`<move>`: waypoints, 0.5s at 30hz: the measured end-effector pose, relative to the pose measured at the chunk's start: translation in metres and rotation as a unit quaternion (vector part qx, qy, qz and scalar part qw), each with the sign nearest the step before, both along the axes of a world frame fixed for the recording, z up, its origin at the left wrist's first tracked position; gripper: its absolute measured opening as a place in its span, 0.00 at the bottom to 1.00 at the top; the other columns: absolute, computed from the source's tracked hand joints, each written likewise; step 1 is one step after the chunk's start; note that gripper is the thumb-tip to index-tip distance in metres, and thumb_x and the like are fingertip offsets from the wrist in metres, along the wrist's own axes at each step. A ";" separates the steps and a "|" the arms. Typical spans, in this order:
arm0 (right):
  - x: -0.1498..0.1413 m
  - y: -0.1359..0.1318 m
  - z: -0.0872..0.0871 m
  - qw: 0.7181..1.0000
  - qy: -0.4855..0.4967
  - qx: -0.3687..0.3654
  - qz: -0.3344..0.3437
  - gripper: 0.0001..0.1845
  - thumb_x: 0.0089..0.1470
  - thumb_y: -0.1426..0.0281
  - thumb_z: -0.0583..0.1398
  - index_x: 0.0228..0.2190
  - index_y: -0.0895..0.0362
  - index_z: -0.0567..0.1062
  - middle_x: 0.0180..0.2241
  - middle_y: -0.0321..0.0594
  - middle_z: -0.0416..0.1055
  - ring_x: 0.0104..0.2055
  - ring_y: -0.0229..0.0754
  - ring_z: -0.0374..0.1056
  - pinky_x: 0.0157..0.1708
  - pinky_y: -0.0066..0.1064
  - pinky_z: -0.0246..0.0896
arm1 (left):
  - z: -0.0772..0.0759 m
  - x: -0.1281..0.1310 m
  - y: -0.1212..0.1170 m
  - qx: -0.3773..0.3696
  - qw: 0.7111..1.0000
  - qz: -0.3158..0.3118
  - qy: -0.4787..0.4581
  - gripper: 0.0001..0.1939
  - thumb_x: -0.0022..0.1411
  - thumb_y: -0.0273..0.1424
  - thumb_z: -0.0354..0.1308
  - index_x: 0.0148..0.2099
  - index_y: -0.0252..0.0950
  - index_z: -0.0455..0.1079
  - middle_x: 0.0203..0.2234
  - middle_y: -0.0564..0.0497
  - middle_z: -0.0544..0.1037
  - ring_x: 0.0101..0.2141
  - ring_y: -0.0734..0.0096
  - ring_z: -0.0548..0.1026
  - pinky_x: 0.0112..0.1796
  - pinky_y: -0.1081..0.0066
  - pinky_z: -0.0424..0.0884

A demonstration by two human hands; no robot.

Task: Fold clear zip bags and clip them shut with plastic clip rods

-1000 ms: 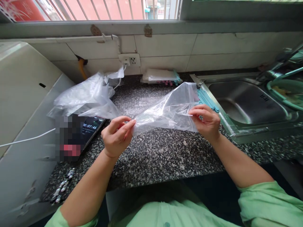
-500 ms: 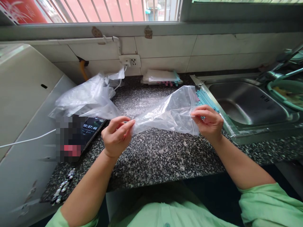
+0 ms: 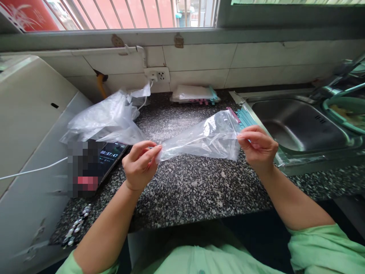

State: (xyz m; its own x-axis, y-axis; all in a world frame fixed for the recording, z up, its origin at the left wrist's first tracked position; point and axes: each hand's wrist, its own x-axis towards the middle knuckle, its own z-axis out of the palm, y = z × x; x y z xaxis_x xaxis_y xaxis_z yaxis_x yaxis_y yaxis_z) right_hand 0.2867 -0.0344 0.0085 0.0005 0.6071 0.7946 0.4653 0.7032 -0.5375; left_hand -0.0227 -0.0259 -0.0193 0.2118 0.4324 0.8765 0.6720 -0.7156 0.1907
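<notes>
A clear plastic bag (image 3: pixel 199 139) is stretched between my two hands above the speckled stone counter (image 3: pixel 196 194). Thumb and fingers of my left hand (image 3: pixel 142 164) pinch its narrow, gathered left end. At the wider right end, my right hand (image 3: pixel 258 147) pinches the edge. The bag looks wrinkled and see-through, with nothing visible inside. Just behind my right hand, teal plastic strips (image 3: pixel 245 118) and a pink strip (image 3: pixel 232 113) lie on the counter beside the sink, partly covered by the bag and hand.
A heap of clear plastic bags (image 3: pixel 99 112) lies at the left, touching a phone (image 3: pixel 110 156) with a running timer. A flat packet with teal and pink edges (image 3: pixel 194 93) rests by the wall. To the right are a steel sink (image 3: pixel 302 125) and a green basin (image 3: pixel 339 116).
My right hand has moved a little right, pulling the bag narrower and tauter. The pink strip now shows behind the bag. My left hand has stayed nearly still.
</notes>
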 end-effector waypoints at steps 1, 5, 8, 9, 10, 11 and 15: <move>0.001 0.000 0.000 1.000 0.002 -0.001 -0.003 0.03 0.50 0.73 0.61 0.27 0.52 0.73 0.27 0.34 0.67 0.28 0.34 0.65 0.26 0.29 0.61 | 0.000 0.000 0.000 0.000 1.000 0.002 0.000 0.11 0.54 0.24 0.59 0.40 0.42 0.72 0.36 0.52 0.74 0.28 0.79 0.72 0.29 0.76 0.74; 0.004 -0.001 -0.001 1.000 0.004 -0.014 -0.018 0.02 0.50 0.71 0.61 0.27 0.52 0.73 0.28 0.34 0.67 0.28 0.35 0.64 0.23 0.28 0.59 | -0.001 -0.001 0.000 -0.001 1.000 0.010 0.002 0.10 0.54 0.24 0.59 0.39 0.42 0.73 0.35 0.52 0.74 0.28 0.79 0.72 0.28 0.76 0.74; 0.005 -0.001 -0.002 1.000 0.002 -0.015 -0.019 0.02 0.50 0.71 0.61 0.27 0.51 0.73 0.28 0.34 0.67 0.27 0.34 0.63 0.22 0.28 0.56 | -0.001 -0.001 0.001 -0.004 1.000 0.014 0.005 0.10 0.54 0.25 0.59 0.39 0.42 0.73 0.35 0.51 0.74 0.28 0.78 0.72 0.28 0.76 0.74; 0.005 -0.001 -0.002 1.000 0.004 -0.013 -0.018 0.02 0.50 0.71 0.61 0.27 0.51 0.73 0.28 0.34 0.67 0.27 0.34 0.63 0.22 0.28 0.56 | -0.001 -0.001 0.001 -0.005 1.000 0.015 0.005 0.10 0.54 0.25 0.59 0.39 0.42 0.73 0.35 0.51 0.74 0.28 0.78 0.72 0.28 0.76 0.74; 0.005 -0.001 -0.002 1.000 0.006 -0.011 -0.017 0.03 0.50 0.71 0.61 0.27 0.51 0.74 0.28 0.34 0.67 0.27 0.34 0.63 0.22 0.28 0.56 | -0.001 -0.001 0.001 -0.007 1.000 0.015 0.005 0.10 0.54 0.25 0.59 0.39 0.42 0.73 0.35 0.52 0.74 0.28 0.78 0.72 0.28 0.76 0.74; 0.005 -0.002 -0.002 1.000 0.008 -0.009 -0.017 0.03 0.50 0.72 0.61 0.27 0.52 0.74 0.28 0.34 0.66 0.27 0.34 0.63 0.22 0.28 0.55 | -0.001 -0.001 0.001 -0.007 1.000 0.015 0.004 0.10 0.54 0.25 0.59 0.39 0.42 0.73 0.35 0.52 0.74 0.28 0.78 0.72 0.28 0.76 0.74; 0.006 -0.002 -0.002 0.999 0.009 -0.014 -0.033 0.01 0.50 0.70 0.61 0.27 0.52 0.73 0.27 0.34 0.66 0.27 0.34 0.62 0.20 0.28 0.54 | -0.001 -0.001 0.000 -0.008 1.000 0.007 -0.001 0.11 0.54 0.24 0.59 0.40 0.42 0.73 0.35 0.52 0.74 0.28 0.78 0.72 0.29 0.75 0.73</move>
State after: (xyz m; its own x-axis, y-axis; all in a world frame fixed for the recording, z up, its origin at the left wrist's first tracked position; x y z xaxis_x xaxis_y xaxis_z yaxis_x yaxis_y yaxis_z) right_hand 0.2923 -0.0367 0.0064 0.0550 0.6266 0.7774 0.4996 0.6569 -0.5648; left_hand -0.0238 -0.0256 -0.0206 0.2042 0.4488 0.8700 0.6815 -0.7031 0.2027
